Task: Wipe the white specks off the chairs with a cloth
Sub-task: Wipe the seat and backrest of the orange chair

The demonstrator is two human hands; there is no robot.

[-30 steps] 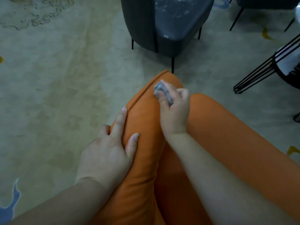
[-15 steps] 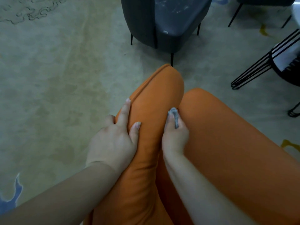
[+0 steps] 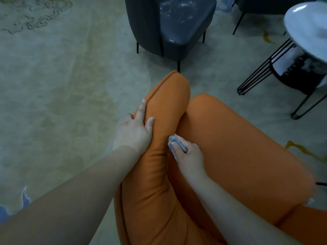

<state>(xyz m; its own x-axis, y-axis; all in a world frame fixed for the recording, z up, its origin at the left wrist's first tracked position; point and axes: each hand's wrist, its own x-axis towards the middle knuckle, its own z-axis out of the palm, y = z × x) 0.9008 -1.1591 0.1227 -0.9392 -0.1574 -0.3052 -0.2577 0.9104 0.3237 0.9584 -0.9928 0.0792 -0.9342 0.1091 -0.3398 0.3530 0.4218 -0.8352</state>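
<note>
Right hand (image 3: pixel 190 156) pinches a small crumpled grey cloth (image 3: pixel 174 145), pressed into the crease of the orange upholstered chair (image 3: pixel 238 147). Left hand (image 3: pixel 133 132), fingers straight, steadies its backrest edge. Step: wiping the orange chair. Beyond, the dark grey padded chair (image 3: pixel 184 22) carries white specks (image 3: pixel 177 13) on its seat; likely next, calling for a reach forward.
</note>
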